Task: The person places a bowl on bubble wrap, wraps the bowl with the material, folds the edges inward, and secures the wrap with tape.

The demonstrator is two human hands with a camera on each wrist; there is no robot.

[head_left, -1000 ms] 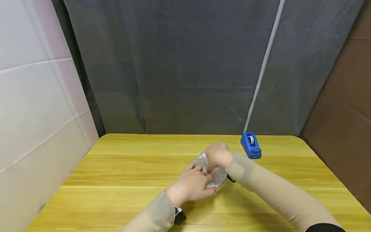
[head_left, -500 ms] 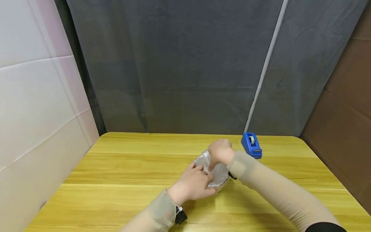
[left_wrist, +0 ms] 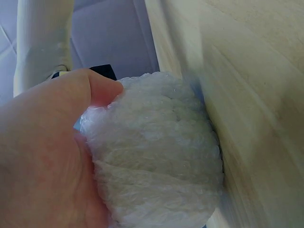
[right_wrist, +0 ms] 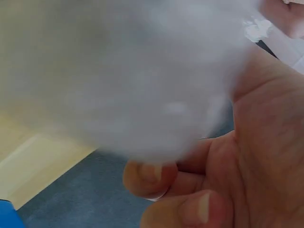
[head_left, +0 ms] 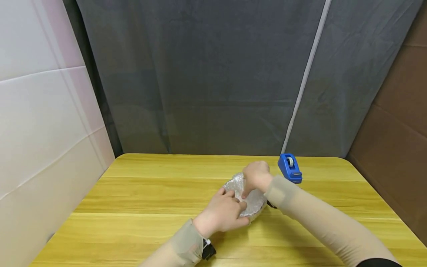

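Observation:
A round bundle in clear bubble wrap rests on the wooden table, partly covered by both hands. My left hand holds it from the near left, thumb along the near side and fingers spread over its top. In the left wrist view the bubble wrap looks crinkled and layered, with the thumb tip at its edge. My right hand grips the far edge, thumb down on the top and fingers curled behind. The bubble wrap is blurred close to the camera in the right wrist view, above curled fingertips.
A blue tape dispenser with a roll of tape stands near the back edge, just beyond the right forearm. The wooden table ends at a grey curtain. A white panel is at left, a brown one at right.
My right hand has shifted slightly to the right along the far edge, and more of the wrapped top shows between the hands. My left hand has stayed almost in place.

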